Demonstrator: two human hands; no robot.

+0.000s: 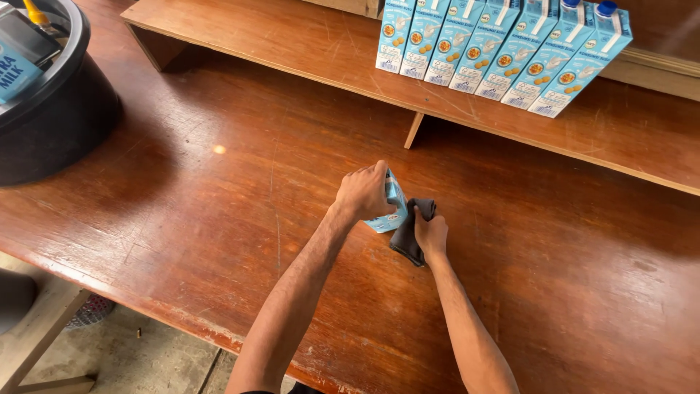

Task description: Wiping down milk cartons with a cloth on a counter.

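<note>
Small shop: wooden counter (219, 219), shelf (292, 44) (row of blue cartons (496, 51)).

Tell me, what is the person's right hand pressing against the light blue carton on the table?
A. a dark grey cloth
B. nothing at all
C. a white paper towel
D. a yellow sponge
A: the right hand holds a dark grey cloth against the carton, which the left hand grips from above.
</note>
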